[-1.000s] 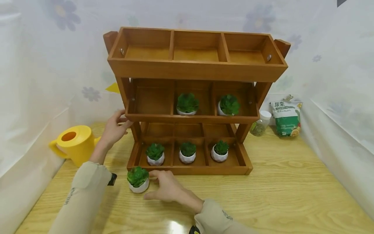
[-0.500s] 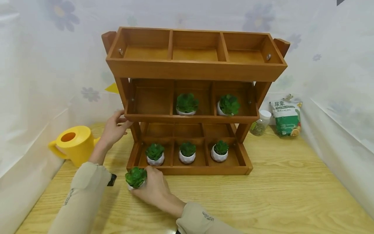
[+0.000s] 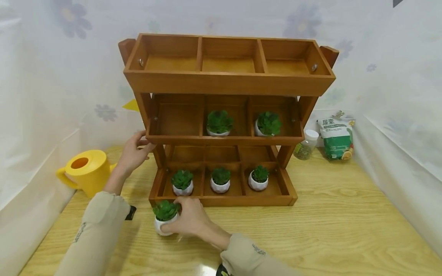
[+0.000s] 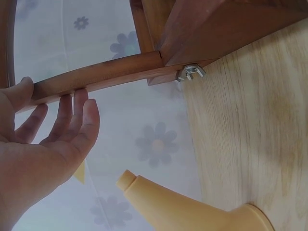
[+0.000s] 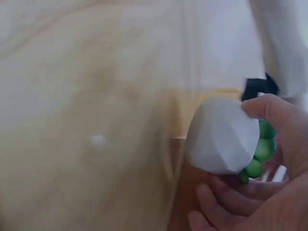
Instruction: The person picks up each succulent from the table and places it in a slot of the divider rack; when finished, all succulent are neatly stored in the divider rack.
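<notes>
My right hand (image 3: pixel 194 217) pinches a small potted succulent (image 3: pixel 165 211) between thumb and fingers, just in front of the shelf's left corner. In the right wrist view the white faceted pot (image 5: pixel 220 137) lies across the thumb tip and curled fingers, its green leaves partly hidden behind the hand. My left hand (image 3: pixel 134 154) grips the left side post of the brown wooden plant shelf (image 3: pixel 221 83). Seen from the left wrist, the thumb is on one side of the wooden post (image 4: pixel 113 72) and the fingertips are on the other.
Potted succulents stand in all three bottom compartments, including one at the middle (image 3: pixel 220 186). Two more occupy the second tier's middle and right. A yellow watering can (image 3: pixel 91 174) is left of my left arm. A lidded jar (image 3: pixel 306 145) and a green-white bag (image 3: pixel 337 140) stand right.
My right hand has closed its thumb and fingers round the succulent's pot, which has shifted slightly, lately rightward and nearer me. My left hand keeps its hold on the post.
</notes>
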A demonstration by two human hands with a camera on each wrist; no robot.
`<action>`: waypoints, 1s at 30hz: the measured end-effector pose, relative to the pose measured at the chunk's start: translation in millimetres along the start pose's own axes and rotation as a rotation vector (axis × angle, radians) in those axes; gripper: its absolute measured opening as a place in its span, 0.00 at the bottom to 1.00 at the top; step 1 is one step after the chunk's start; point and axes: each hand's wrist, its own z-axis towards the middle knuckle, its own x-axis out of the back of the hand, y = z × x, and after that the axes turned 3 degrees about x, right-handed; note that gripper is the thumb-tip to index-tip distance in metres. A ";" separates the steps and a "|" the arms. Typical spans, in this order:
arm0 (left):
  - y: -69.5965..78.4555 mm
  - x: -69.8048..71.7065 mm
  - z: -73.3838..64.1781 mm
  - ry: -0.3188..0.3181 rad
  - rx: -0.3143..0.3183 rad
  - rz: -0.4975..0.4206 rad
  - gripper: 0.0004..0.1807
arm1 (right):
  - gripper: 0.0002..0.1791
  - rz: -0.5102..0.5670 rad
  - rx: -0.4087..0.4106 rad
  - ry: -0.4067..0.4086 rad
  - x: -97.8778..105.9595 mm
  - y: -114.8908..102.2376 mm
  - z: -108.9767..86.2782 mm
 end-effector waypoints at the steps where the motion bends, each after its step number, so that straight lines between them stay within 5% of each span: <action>1: 0.0 0.4 -0.2 0.000 0.001 0.002 0.34 | 0.29 0.011 0.001 -0.003 4.9 -0.9 0.2; 13: 0.7 0.5 -0.8 0.005 -0.004 -0.010 0.33 | 0.32 0.013 0.110 0.057 127.5 -61.1 23.0; 17: 0.5 -1.6 -0.7 0.009 0.000 -0.020 0.32 | 0.32 0.036 0.091 0.097 160.9 -78.5 40.7; 26: -2.4 -3.8 0.9 0.005 0.005 -0.014 0.33 | 0.27 0.051 -0.016 0.164 179.2 -92.4 87.7; 30: -2.4 -1.9 1.3 0.011 -0.003 -0.010 0.33 | 0.24 -0.061 0.011 0.167 170.1 -96.7 109.5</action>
